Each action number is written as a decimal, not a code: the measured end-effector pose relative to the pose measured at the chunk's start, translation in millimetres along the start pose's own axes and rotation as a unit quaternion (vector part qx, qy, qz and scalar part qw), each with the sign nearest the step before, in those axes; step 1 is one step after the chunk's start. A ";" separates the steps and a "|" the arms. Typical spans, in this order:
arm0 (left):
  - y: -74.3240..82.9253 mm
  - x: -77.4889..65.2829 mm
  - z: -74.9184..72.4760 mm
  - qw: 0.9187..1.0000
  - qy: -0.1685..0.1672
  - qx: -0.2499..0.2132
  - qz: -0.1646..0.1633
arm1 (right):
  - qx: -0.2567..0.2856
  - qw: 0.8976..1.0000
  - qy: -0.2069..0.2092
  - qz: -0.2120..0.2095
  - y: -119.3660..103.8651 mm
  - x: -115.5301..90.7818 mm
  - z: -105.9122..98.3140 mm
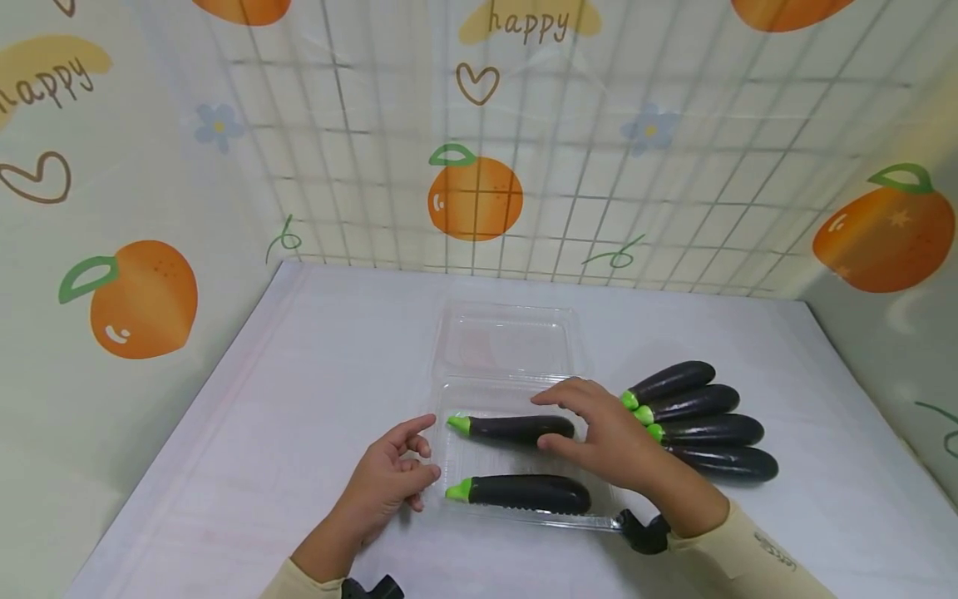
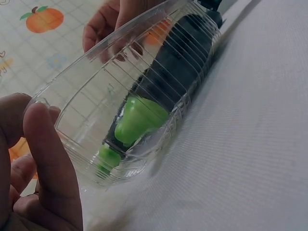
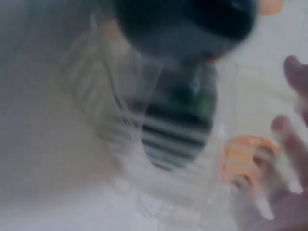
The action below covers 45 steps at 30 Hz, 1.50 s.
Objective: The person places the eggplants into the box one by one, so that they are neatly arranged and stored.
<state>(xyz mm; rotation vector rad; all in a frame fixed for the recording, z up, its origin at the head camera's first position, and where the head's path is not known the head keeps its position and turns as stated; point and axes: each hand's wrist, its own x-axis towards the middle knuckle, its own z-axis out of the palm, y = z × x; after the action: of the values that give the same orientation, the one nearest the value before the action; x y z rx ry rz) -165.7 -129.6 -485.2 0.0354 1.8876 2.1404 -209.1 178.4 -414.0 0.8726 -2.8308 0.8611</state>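
Eggplants are being packed into a clear plastic box lying open on the white table, its lid folded back toward the wall. Two have been laid in the box so far: a far eggplant and a near eggplant, both with green caps pointing left. Four more wait in a pile of eggplants just right of the box, so the filling is judged about a third done, with the lid not yet closed.

The far eggplant is touched at its dark end by the right hand, whose fingers are spread loosely above it; whether it is actually pinched cannot be told. The box's left edge is met by the left hand, fingers loosely curled, thumb resting against the rim.

The right wrist view is too blurred for detail. The lowest eggplant of the pile is partly hidden behind the right wrist.
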 end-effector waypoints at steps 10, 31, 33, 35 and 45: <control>-0.6 0.2 1.0 1.000 0.005 0.001 -0.007 | -0.012 0.995 0.061 0.077 18.5 -20.5 -33.8; 1.3 -1.4 0.9 1.000 0.003 0.002 -0.006 | 0.022 0.970 0.200 0.138 89.1 -124.6 -60.5; 2.6 -1.2 1.0 1.000 0.000 0.001 -0.004 | 0.027 0.968 0.208 0.140 92.2 -127.8 -61.5; 3.3 -0.7 0.8 1.000 -0.003 0.000 -0.002 | 0.030 0.965 0.214 0.148 95.9 -131.4 -62.9; 2.5 -2.2 0.9 1.000 0.000 -0.003 -0.007 | -0.040 0.961 0.180 0.208 115.8 -141.7 -57.8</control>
<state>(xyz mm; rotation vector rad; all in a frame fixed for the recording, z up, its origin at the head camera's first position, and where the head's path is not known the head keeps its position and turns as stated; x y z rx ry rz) -163.9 -129.6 -482.2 0.0206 1.8763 2.1374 -158.3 359.4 -452.5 0.0855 -2.7247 0.8308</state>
